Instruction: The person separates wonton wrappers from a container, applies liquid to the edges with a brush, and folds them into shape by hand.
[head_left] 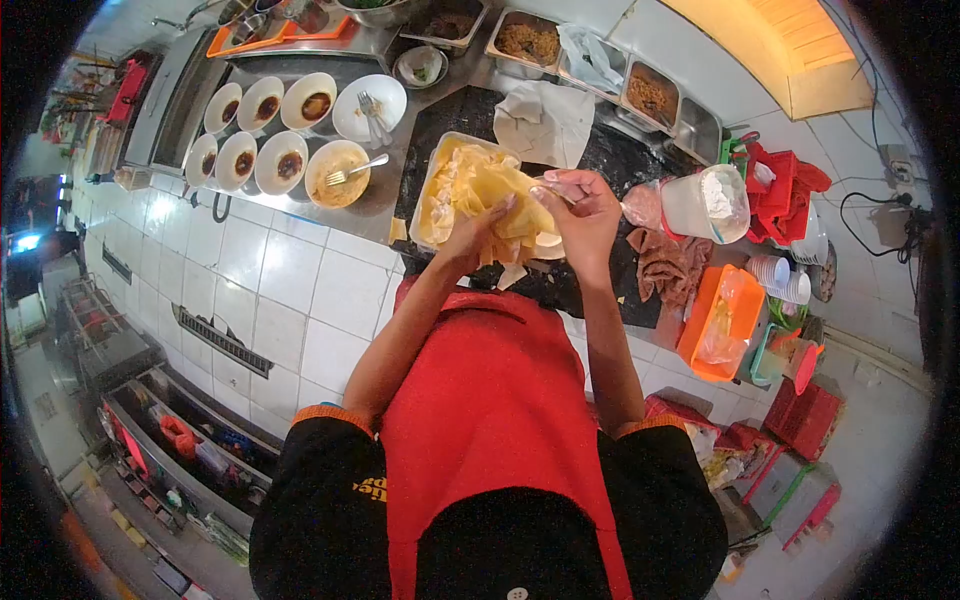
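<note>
Viewed through the head camera, with the dial centred on the stack of thin, floppy yellow sheets and twelve o'clock away from the wearer, I record the following. The bare left hand holds the stack from seven o'clock, its grip pinching the sheets with the thumb laid over them. The bare right hand is at three o'clock, fingertips drawn together at the stack's edge; I cannot tell whether that grip has closed on a sheet. The stack is raised over a pale rectangular tray, which holds more yellow sheets at nine o'clock. On the desk, a round white bowl of beige mixture with cutlery in it lies further out at nine. Six white bowls with dark brown sauce stand in two rows beyond it, towards ten. I note a crumpled white cloth-like sheet at one o'clock, a white tub of white powder at three, and a brown cloth at four.
</note>
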